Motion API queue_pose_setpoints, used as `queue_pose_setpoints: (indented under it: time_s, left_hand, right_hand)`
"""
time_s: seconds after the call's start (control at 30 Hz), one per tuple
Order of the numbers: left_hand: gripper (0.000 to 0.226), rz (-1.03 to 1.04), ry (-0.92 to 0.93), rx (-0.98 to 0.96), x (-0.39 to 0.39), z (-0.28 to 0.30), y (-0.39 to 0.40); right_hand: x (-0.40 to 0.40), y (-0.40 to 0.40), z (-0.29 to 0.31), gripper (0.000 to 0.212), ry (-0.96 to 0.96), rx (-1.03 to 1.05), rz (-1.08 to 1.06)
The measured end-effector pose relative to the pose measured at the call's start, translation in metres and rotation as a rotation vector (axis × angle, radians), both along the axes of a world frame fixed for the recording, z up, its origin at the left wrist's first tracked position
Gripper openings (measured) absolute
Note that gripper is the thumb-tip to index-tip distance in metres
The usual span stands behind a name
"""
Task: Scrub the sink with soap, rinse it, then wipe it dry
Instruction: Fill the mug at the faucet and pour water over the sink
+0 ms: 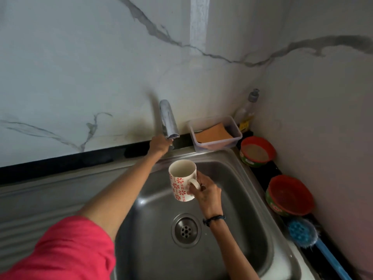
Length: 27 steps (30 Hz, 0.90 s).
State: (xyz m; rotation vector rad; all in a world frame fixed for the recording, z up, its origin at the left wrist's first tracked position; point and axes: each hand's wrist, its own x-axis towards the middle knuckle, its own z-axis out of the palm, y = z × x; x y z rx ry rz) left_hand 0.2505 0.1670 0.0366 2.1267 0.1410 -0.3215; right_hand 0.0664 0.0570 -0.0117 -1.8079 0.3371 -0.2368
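Note:
A stainless steel sink with a round drain fills the lower middle. Behind its back rim rises a chrome tap, its spout pointing toward me. My left hand reaches to the tap's base and is closed around the handle there. My right hand holds a white mug with red flowers by its handle, upright over the basin just below the spout. No water stream is visible. A clear tub with an orange sponge stands at the back right.
A clear soap bottle stands in the corner. Two red-rimmed round tubs sit on the black ledge at the right, and a blue scrub brush lies nearer. A ribbed steel drainboard extends to the left. Marble walls close the back and right.

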Motion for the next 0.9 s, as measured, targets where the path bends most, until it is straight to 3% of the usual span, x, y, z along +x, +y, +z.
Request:
queue_pose_setpoints:
  time_s: [0.17,0.3,0.53,0.9]
  left_hand:
    - [0.013,0.322,0.248,-0.562,0.004,-0.013,0.006]
    - [0.011,0.387,0.346,-0.791,0.000,-0.022,0.015]
    - [0.013,0.476,0.345,-0.888,-0.002,-0.028,0.013]
    - [0.012,0.506,0.389,-0.882,-0.001,-0.023,0.012]
  right_hand:
    - [0.016,-0.009,-0.011,0.035,-0.005,0.046,0.051]
    - [0.022,-0.011,-0.022,0.033,-0.032,0.086,0.075]
    - [0.026,-0.008,-0.045,0.045,-0.029,0.174,0.058]
    - [0.024,-0.003,-0.060,0.034,-0.004,0.167,-0.010]
